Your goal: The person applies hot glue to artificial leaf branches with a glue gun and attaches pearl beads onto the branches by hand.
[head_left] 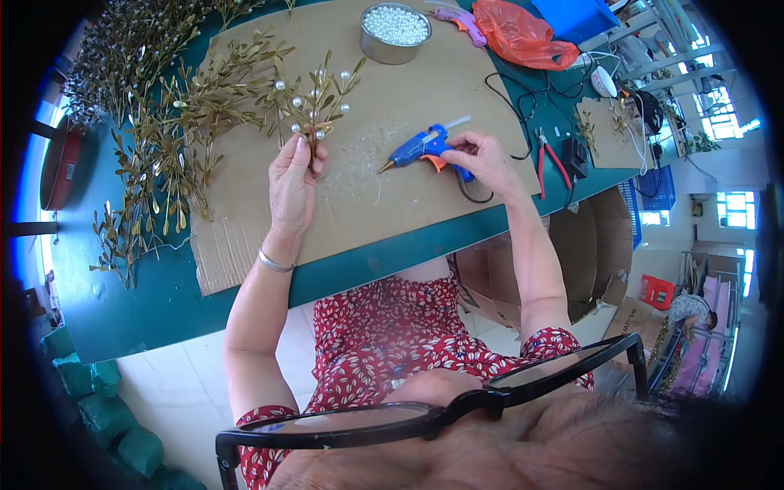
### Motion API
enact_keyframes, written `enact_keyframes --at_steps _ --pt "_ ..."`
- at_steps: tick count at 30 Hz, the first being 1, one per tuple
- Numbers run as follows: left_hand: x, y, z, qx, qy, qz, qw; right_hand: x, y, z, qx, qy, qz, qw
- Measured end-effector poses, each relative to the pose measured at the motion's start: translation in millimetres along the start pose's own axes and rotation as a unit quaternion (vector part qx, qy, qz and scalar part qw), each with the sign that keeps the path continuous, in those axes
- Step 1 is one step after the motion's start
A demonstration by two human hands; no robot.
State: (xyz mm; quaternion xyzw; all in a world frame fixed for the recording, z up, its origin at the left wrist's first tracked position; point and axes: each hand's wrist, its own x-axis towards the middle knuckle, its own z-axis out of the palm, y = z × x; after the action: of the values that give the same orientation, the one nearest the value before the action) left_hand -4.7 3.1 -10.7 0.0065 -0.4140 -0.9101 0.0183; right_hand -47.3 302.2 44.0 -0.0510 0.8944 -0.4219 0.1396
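Over the cardboard (245, 237), the left hand (294, 181) pinches the sprig (317, 104) low, so leaving most pearls (345, 108) uncovered, while the right hand (486, 159) grips the glue gun (418, 149), apparently laid flat, toward the near right corner.

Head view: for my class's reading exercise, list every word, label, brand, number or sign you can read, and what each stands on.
Brown carton, far right: dark print, which I won't copy out.
Red rounded object, left edge: pale sticker, too small to read.
Open carton beneath the green table: small dark mark, unreadable.
Blue glue gun in the right hand: no readable lettering.
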Motion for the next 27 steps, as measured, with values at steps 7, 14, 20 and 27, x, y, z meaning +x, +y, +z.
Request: enact_keyframes --at_steps 7,14,20,27 --pt "-2.8 -3.3 0.9 -0.003 -0.017 -0.013 1.000 144.7 -52.8 -34.8 -0.173 0.162 -0.283 0.930" --pt "-3.8 0.4 6.1 0.001 0.013 -0.013 1.000 240.6 -80.0 -3.3 -0.356 0.052 -0.156 0.920" --pt "-1.4 0.3 7.3 -0.001 0.009 -0.021 1.000 248.6 -67.9 -6.7 -0.312 0.154 -0.233 0.908" --pt "-3.1 1.2 8.4 0.009 -0.002 -0.018 1.000 127.6 -76.2 -17.2 0.285 -0.020 -0.089 0.954"
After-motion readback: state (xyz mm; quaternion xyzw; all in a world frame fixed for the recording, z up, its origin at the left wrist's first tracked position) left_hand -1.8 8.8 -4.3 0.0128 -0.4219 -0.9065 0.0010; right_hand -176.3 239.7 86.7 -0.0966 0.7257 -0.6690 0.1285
